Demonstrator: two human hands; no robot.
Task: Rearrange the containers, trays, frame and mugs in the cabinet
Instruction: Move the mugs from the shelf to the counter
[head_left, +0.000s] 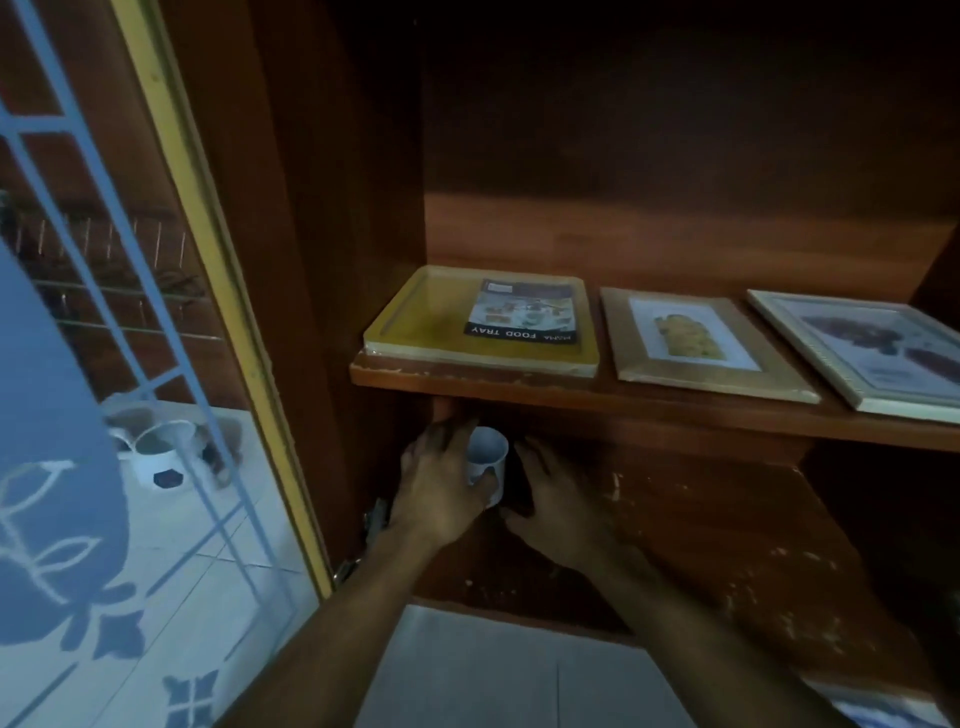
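Mug step, it seemed: small white ceramic mug (487, 453), lower centre.
Left hand (440, 486) clasped it; right hand (561, 506) grip unclear in the dark; next probably needed a steady set-down.

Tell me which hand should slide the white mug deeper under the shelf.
Left. The left hand wraps the white mug, thumb across its front; the right hand lies beside it, not on the mug, at something too dark to make out.

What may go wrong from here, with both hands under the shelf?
The white mug in the left hand sits close under the shelf edge; lifting it may knock its rim there. The lower compartment is dark, so the right hand may bump something unseen beside the mug.
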